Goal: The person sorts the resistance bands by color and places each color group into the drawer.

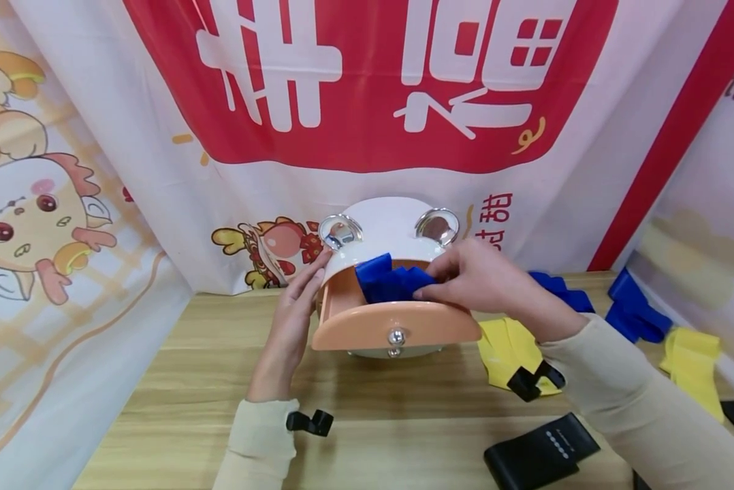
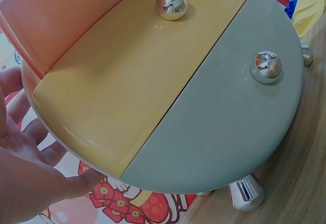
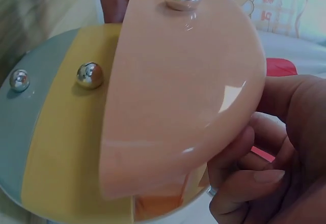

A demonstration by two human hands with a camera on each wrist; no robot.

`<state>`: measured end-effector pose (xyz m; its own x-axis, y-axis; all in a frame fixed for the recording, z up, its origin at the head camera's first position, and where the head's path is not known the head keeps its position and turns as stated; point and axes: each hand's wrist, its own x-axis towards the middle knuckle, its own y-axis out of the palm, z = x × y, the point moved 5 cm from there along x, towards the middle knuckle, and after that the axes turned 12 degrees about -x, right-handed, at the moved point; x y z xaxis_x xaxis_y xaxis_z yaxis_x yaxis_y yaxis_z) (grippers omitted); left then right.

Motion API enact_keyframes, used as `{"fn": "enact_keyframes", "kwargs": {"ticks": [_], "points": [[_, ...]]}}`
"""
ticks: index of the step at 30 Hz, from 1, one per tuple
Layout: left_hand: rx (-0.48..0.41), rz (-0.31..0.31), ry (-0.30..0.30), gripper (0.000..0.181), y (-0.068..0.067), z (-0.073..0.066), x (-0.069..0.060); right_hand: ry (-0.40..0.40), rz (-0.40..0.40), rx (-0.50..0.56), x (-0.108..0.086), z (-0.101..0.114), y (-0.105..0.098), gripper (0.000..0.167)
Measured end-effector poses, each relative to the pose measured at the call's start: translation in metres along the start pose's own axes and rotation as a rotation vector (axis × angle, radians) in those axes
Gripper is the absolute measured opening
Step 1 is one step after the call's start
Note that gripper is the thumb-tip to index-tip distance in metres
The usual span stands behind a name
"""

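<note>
Standing on the table (image 1: 177, 381), the rounded chest (image 1: 382, 231) has its orange top drawer (image 1: 355, 327) out. The left hand (image 1: 295, 309), fingers extended, touches the chest's side without grasping; the right hand (image 1: 480, 278) pinches the blue ribbon (image 1: 388, 282) in this drawer.

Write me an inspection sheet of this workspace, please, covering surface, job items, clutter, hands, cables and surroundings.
Surface: wood-grain table, white cabinet standing on it.
Job items: orange drawer pulled out, blue strip in it; yellow strips and other blue strips on the table, right.
Clutter: black case at front right.
Hands: left hand rests against the cabinet's left side; right hand apparently pinches the blue strip.
Cables: nothing seen.
Surroundings: printed cloth hangs behind.
</note>
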<state>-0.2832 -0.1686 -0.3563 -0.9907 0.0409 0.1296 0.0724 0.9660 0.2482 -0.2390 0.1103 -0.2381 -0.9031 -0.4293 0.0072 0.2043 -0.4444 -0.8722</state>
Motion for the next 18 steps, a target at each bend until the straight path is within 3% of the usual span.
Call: {"fn": "enact_keyframes", "kwargs": {"ticks": [3,8,14,18], "points": [[-0.005,0.006,0.003,0.042,0.001,0.0,0.002,0.015,-0.003,0.002,-0.002,-0.007,0.0,0.014],[-0.007,0.006,0.0,0.041,0.002,0.001,0.002,0.108,-0.038,0.025,-0.008,-0.019,0.003,0.015],[-0.019,-0.003,0.012,0.042,0.0,0.001,0.0,0.228,-0.114,0.086,-0.013,-0.034,0.007,0.026],[-0.021,0.0,0.014,0.042,-0.001,0.001,0.001,0.273,-0.17,0.129,-0.014,-0.041,0.008,0.023]]}}
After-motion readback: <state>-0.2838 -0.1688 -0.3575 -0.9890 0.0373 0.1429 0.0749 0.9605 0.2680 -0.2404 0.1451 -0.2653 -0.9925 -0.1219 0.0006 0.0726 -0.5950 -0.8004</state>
